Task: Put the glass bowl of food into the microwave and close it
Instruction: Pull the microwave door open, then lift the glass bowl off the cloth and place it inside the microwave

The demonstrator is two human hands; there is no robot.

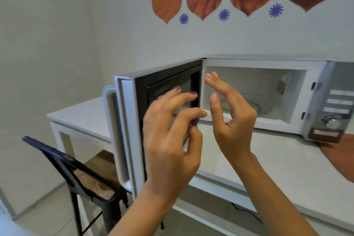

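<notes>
A white microwave stands on a white counter with its door swung wide open to the left. Inside the cavity only a glass turntable shows; no glass bowl of food is in view. My left hand is raised in front of the door's dark inner window, fingers spread and curled, holding nothing. My right hand hovers before the cavity's lower left corner, fingers apart, holding nothing. The two hands are close together but apart.
The microwave's control panel with buttons and a knob is at the right. The white counter runs along the wall. A dark metal chair with a wooden seat stands at lower left. An orange-brown patch lies on the counter at far right.
</notes>
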